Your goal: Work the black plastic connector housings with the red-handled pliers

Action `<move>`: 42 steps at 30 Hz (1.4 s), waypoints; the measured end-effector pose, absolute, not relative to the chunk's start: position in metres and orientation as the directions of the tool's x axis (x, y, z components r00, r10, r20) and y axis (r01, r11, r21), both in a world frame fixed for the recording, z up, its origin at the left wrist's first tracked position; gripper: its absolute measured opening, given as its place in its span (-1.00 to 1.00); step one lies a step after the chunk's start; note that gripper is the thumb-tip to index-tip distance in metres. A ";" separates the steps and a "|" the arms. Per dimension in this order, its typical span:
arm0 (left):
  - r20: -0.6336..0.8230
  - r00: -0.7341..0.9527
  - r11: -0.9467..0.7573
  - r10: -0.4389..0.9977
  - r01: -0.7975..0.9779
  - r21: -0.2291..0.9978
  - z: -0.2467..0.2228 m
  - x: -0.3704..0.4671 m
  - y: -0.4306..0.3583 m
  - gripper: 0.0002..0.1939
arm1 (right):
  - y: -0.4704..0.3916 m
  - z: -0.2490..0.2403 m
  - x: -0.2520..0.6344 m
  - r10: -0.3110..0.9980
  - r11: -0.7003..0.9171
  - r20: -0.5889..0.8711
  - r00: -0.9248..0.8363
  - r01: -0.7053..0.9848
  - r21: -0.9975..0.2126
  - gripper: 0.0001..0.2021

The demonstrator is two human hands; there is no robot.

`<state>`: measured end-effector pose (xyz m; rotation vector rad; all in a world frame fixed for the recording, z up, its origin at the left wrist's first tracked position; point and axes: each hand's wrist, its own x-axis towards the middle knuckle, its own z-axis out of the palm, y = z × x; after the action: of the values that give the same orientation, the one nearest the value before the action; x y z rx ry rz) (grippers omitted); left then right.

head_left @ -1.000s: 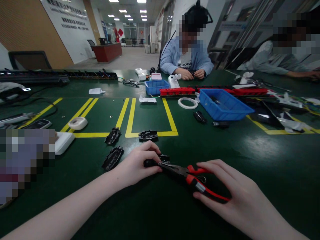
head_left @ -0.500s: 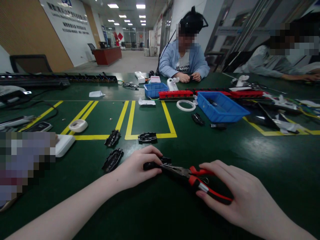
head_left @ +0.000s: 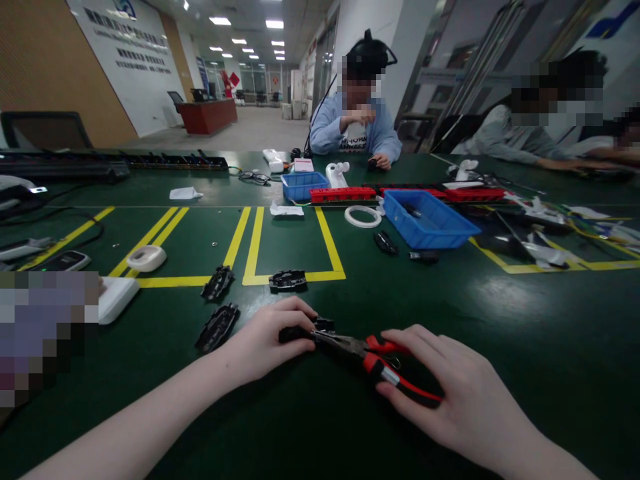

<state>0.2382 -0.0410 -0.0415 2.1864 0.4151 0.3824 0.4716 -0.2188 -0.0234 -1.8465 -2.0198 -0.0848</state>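
My left hand [head_left: 280,333] pinches a small black part [head_left: 293,333] against the green table [head_left: 310,427]. My right hand [head_left: 440,380] grips the red and black handles of long-nose pliers [head_left: 357,347], whose tips point left and meet the part at my left fingertips. Another black piece [head_left: 324,325] lies just behind the tips, partly hidden. To the left of my left hand rest black shell-like parts, one [head_left: 217,327] near my wrist and one [head_left: 218,283] behind it. A further black part [head_left: 288,281] sits on the yellow tape beyond my left hand.
A blue bin [head_left: 427,220] holds dark pieces, with two black parts near it. A tape roll [head_left: 363,216], red strips [head_left: 343,194] and a smaller blue bin [head_left: 304,185] lie farther back. A person [head_left: 355,127] sits opposite; others are at the right. A white box [head_left: 119,300] is at left.
The view has shifted slightly to the right. The person opposite has raised one hand toward the face. My hands and the pliers keep nearly the same pose.
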 end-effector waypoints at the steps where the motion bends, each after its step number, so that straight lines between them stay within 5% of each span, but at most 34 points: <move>1: 0.123 0.898 -0.574 0.423 0.161 0.803 -0.041 0.238 -0.041 -0.90 | -0.219 -0.024 0.472 0.942 0.126 0.331 -0.050 0.969 -0.214 -0.55; 11: 0.086 0.898 -0.541 0.432 0.182 0.821 -0.038 0.238 -0.044 -0.88 | -0.222 -0.017 0.480 0.937 0.165 0.331 -0.112 0.977 -0.137 -0.55; 42: 0.108 0.898 -0.564 0.427 0.171 0.808 -0.044 0.239 -0.041 -0.90 | -0.223 -0.020 0.479 0.929 0.200 0.352 -0.113 0.954 -0.223 -0.59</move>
<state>0.2388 -0.0410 -0.0440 2.1715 0.4275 0.3671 0.4790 -0.2227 -0.0197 -1.7552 -2.0711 -0.0824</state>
